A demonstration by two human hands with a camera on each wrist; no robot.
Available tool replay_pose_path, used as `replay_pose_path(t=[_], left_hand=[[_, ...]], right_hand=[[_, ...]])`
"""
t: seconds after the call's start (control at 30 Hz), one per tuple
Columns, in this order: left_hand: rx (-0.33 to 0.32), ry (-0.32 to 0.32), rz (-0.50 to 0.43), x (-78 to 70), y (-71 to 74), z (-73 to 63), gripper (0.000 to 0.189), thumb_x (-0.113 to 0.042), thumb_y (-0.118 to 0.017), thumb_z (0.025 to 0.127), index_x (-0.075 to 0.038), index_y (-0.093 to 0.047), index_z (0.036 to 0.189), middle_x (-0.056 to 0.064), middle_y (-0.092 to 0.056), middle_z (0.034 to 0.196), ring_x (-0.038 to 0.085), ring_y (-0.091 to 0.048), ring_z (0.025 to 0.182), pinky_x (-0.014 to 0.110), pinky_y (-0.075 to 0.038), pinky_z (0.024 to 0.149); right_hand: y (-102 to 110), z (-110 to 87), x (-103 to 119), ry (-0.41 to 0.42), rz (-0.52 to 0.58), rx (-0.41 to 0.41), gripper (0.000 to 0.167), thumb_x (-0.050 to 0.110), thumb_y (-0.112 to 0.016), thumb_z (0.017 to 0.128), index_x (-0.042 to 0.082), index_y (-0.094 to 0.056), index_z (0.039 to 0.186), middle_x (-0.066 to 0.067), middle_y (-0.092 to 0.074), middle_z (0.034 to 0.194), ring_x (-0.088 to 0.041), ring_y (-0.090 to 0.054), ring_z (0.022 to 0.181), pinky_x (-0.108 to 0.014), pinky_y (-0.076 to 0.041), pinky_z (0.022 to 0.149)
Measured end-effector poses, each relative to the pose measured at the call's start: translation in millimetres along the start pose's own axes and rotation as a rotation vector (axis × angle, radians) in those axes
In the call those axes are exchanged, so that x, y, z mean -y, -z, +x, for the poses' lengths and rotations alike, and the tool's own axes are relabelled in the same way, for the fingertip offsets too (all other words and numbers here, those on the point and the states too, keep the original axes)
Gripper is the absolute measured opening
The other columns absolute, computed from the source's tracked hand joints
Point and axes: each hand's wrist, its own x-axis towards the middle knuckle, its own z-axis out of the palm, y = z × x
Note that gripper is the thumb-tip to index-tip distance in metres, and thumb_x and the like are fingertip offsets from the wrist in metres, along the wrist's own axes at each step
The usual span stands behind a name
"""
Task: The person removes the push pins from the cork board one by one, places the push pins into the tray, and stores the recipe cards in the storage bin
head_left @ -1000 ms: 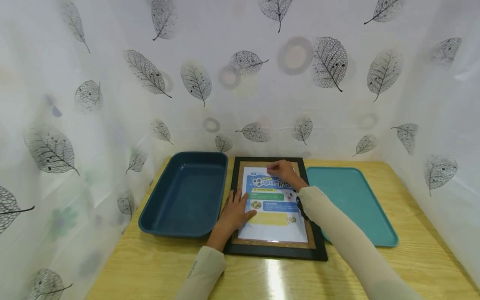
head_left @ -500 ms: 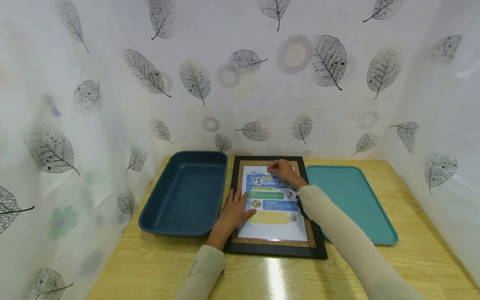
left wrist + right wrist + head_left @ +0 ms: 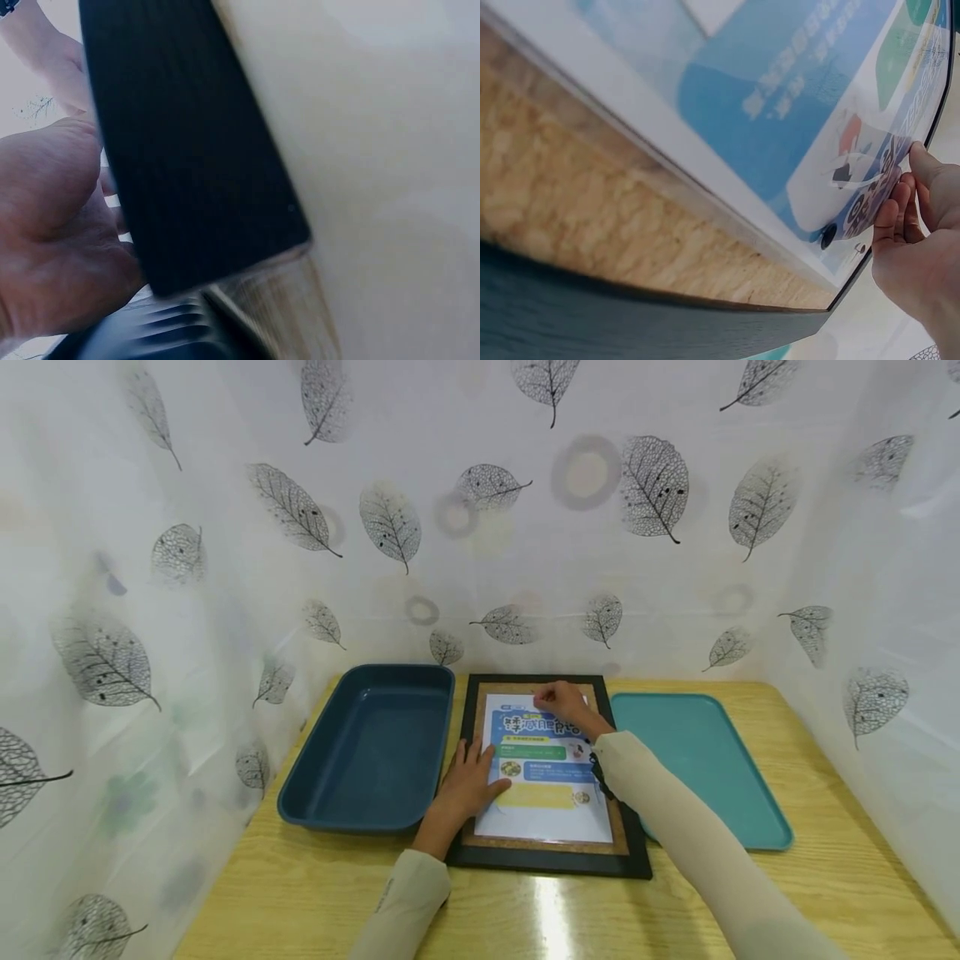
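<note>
A laminated poster [image 3: 551, 827] with blue, green and yellow blocks lies on a cork board [image 3: 562, 846] in a black frame [image 3: 555, 862]. My left hand [image 3: 465, 787] rests flat with spread fingers over the board's left side, thumb and fingertips on the poster's edge. At the poster's top, my right hand [image 3: 564, 703] pinches a tiny pink-red push pin [image 3: 537, 699], mostly hidden by the fingertips. In the right wrist view, the curled right fingers [image 3: 904, 214] sit right at the poster, near a small round black spot [image 3: 829, 236] by its corner.
A deep dark-blue tub [image 3: 367, 822] stands left of the frame. To the right, a shallow teal tray [image 3: 720, 768] lies close against the frame's side, partly behind the right forearm. The wooden table [image 3: 300, 893] ends at a leaf-print curtain [image 3: 525, 560] behind.
Both hands keep their places on the board, the right fingertips staying at the poster's top. The whole head view shifts very slightly.
</note>
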Motion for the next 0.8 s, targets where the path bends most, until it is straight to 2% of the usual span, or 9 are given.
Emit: replay_pose_path(t=[0.33,0.47,0.6,0.8], left_hand=[[0.004,0.020,0.004,0.2,-2.5,0.2,0.078,-0.051,-0.063,0.101,-0.012,-0.035,0.163,0.015,-0.015,0.173,0.043,-0.008,0.158,0.058,-0.023,0.123],[0.012,0.024,-0.003,-1.4,-1.1,-1.2,0.078,-0.050,-0.063,0.102,-0.013,-0.034,0.163,0.015,-0.014,0.173,0.043,-0.007,0.158,0.058,-0.021,0.124],[0.016,0.020,-0.006,-2.4,0.0,-2.3,0.078,-0.050,-0.063,0.102,-0.012,-0.034,0.163,0.015,-0.014,0.173,0.044,-0.007,0.158,0.059,-0.021,0.123],[0.012,0.012,-0.001,-1.0,-0.1,-1.9,0.078,-0.050,-0.063,0.102,-0.012,-0.034,0.163,0.016,-0.013,0.173,0.045,-0.007,0.158,0.059,-0.022,0.123]], right_hand=[[5,-0.9,-2,-0.013,0.006,-0.005,0.020,0.018,-0.070,0.101,0.004,-0.076,0.114,-0.013,-0.074,0.110,-0.026,-0.068,0.099,-0.044,-0.054,0.093],[7,-1.4,-2,-0.006,0.001,-0.023,0.018,0.017,-0.071,0.101,0.004,-0.077,0.111,-0.012,-0.075,0.106,-0.026,-0.070,0.096,-0.044,-0.055,0.091],[8,-2.8,-2,0.018,-0.003,-0.037,0.016,0.016,-0.071,0.100,0.005,-0.077,0.109,-0.011,-0.076,0.103,-0.025,-0.071,0.095,-0.042,-0.056,0.089],[18,-6.9,3,0.097,0.032,-0.048,0.018,0.013,-0.069,0.101,0.001,-0.077,0.112,-0.015,-0.076,0.106,-0.029,-0.072,0.098,-0.044,-0.058,0.089]])
